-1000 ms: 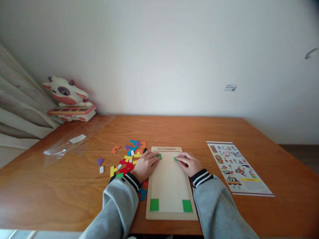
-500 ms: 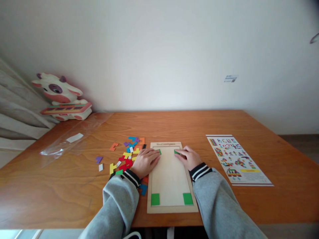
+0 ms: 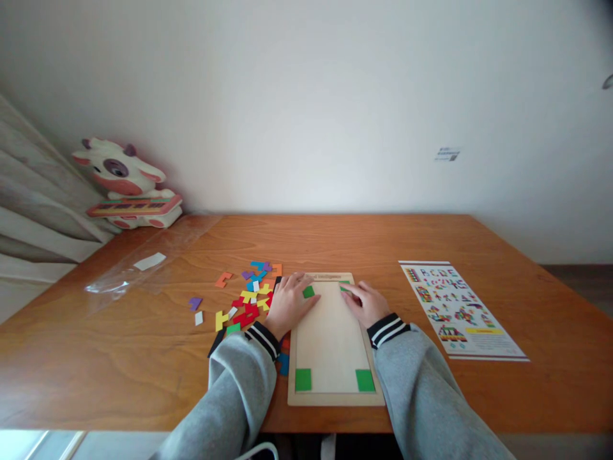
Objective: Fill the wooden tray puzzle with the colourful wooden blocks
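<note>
Loose pieces [image 3: 249, 314] lie towards ten o'clock of the board [image 3: 335, 400]. The left hand [image 3: 288, 300], fingers spread, now bares more of the eleven o'clock square [image 3: 309, 292]: probably nearly placed. The right hand [image 3: 368, 305] meets the one o'clock square [image 3: 345, 282]; whether it grips, I cannot tell.

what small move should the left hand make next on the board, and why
I'd probably have the left hand nudge the upper-left green piece squarely into its corner of the board. It looks slightly turned and off the edge there, while the lower-left green square and lower-right green square sit neatly in their corners.
</note>
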A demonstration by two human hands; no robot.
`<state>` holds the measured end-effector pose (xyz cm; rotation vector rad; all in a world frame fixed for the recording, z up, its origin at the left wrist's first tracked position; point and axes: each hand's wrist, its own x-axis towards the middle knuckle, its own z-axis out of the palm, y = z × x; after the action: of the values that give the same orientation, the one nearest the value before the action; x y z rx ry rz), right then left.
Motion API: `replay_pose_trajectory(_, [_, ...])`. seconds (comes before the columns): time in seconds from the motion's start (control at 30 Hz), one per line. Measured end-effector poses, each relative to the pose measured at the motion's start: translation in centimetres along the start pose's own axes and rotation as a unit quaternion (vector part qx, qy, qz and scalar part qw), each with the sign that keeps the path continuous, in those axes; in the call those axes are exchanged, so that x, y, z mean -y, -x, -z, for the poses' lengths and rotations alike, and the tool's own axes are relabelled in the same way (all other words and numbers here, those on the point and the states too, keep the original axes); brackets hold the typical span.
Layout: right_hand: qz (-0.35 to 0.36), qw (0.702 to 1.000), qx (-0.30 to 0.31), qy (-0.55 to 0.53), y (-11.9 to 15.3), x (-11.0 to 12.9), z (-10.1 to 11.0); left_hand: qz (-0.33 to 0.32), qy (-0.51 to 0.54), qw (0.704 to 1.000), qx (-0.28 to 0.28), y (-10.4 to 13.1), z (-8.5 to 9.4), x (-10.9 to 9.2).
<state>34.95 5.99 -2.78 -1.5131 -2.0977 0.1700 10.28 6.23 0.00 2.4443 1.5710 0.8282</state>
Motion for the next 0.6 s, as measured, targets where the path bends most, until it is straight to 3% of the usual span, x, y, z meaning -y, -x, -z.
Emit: replay_pose_trajectory(0.6, [0.000, 1.000, 0.007, -0.018, 0.1, 0.1, 0.4, 0.014, 0.059, 0.997, -0.043, -0.3, -0.2, 1.5])
